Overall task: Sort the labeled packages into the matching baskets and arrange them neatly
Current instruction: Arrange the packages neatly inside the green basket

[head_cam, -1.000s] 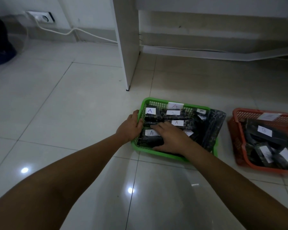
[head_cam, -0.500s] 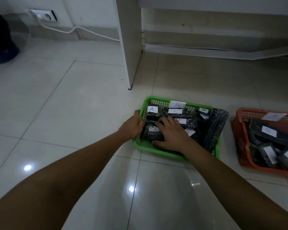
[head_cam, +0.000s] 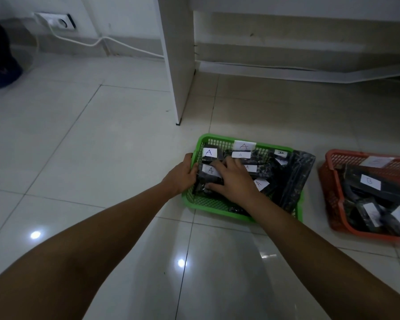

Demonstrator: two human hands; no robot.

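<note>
Sorting looks mostly done, as far as we can see; no loose packages on the tiled floor (head_cam: 102, 158) in view; we're in the tidy-up phase inside the green basket (head_cam: 208, 204).

Green basket sits on the floor just in front of the white furniture panel (head_cam: 176, 65); it carries an "A" tag on its far rim and holds black plastic-wrapped packages, each with a white paper label; the labels we can read all say "A", so contents match; one long dark package (head_cam: 298, 179) leans over the right rim, not yet neat.

Left hand (head_cam: 183, 174) grips the basket's left rim, fingers curled over the edge, steadying it; right hand (head_cam: 233, 179) lies on the front-left A package (head_cam: 208, 174), fingers spread across its top and thumb hooked at its near edge; we read that as holding it to reposition; whether it's lifted off the stack we cannot tell.

Red basket (head_cam: 333, 204) stands to the right, apart from the green one; same black packages, one label reads "B", others too blurred to read; they lie at mixed angles, so we judge that arranging there is still left.
</note>
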